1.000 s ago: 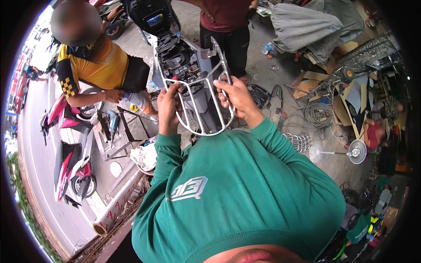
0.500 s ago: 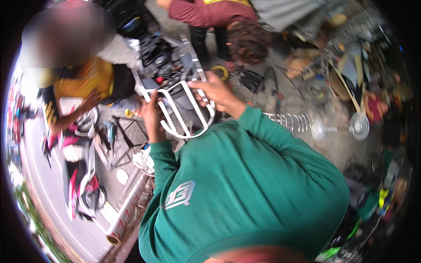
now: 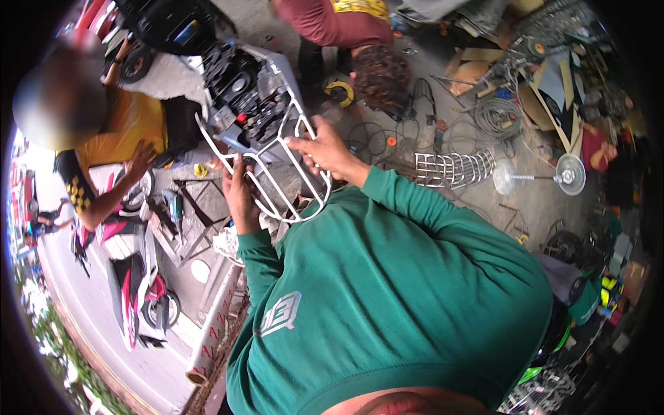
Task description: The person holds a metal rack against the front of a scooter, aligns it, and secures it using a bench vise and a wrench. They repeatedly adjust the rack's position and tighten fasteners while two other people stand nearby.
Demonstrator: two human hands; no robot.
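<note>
Both my hands hold a white tubular metal rack (image 3: 301,168) with parallel bars and a rounded end toward my chest. My left hand (image 3: 240,194) is closed around its left side. Across from it, my right hand (image 3: 330,151) grips the right side, thumb lying over the tube. The rack's far arms reach over the rear of a motorcycle (image 3: 242,86), whose panels are off and whose inner parts show. Whether the rack touches the motorcycle I cannot tell.
At left stands a person in a yellow shirt (image 3: 128,131); another in maroon (image 3: 339,28) bends down beyond the motorcycle. A metal grid basket (image 3: 453,169), cables (image 3: 498,117) and a pedestal stand (image 3: 546,176) are at right. Parked scooters (image 3: 142,297) and a white pipe (image 3: 214,325) lie lower left.
The view has shifted and grown sharper. The rack stays in both hands, its far arms now more clearly apart from the motorcycle's side panels. The person in yellow appears farther left.
</note>
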